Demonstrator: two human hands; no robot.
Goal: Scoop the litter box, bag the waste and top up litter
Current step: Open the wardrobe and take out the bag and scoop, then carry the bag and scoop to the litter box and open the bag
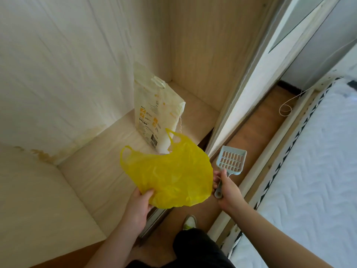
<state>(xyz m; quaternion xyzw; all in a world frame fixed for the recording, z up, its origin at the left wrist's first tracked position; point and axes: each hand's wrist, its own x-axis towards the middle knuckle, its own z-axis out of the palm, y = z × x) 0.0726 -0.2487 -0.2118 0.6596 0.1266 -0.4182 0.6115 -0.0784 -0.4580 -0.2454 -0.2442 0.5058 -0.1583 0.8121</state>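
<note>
In front of the litter bag [154, 113], the left hand [139, 206] pinched an empty yellow bag [170, 175]; the right hand [228, 190] gripped the scoop [232, 160]; scooping, bagging and topping up all looked undone

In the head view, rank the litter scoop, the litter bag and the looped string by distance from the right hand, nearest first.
1. Litter scoop: held in the right hand, grip around its handle.
2. Litter bag: standing in the wardrobe, up and to the left of the hand.
3. Looped string: farther back on the right, beside the mattress.
</note>
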